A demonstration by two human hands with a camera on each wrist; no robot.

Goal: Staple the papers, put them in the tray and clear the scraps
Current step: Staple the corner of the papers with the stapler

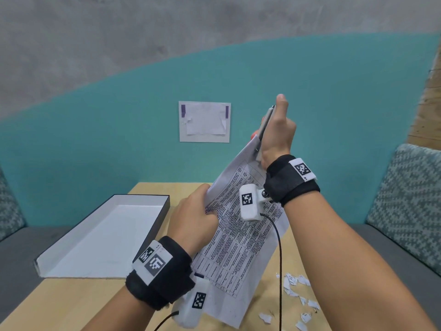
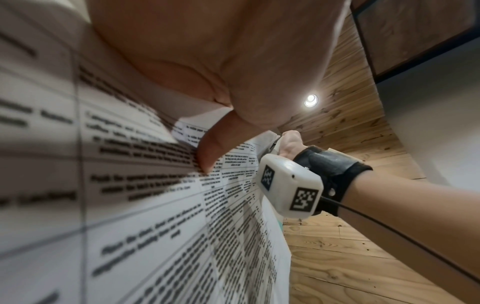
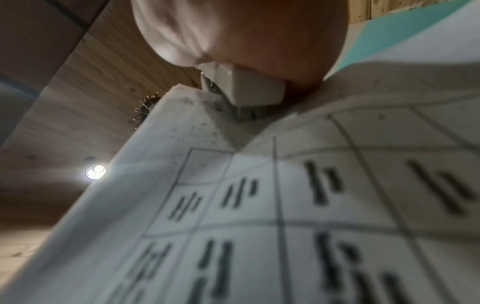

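Observation:
Printed papers (image 1: 235,244) with black table text are held up, tilted, over the wooden table. My left hand (image 1: 198,218) pinches their left edge, thumb on the printed face (image 2: 207,156). My right hand (image 1: 276,132) grips a grey stapler (image 1: 266,124) closed over the papers' top corner; in the right wrist view the stapler (image 3: 249,90) bites that corner of the papers (image 3: 285,205). An empty white tray (image 1: 107,235) with dark sides lies at the left. Torn paper scraps (image 1: 296,297) are scattered on the table at the lower right.
The wooden table (image 1: 78,302) stands against a teal wall (image 1: 119,139) with a taped sheet (image 1: 204,121). Grey seating with patterned cushions (image 1: 410,199) flanks both sides. A black cable (image 1: 280,259) hangs from my right wrist camera.

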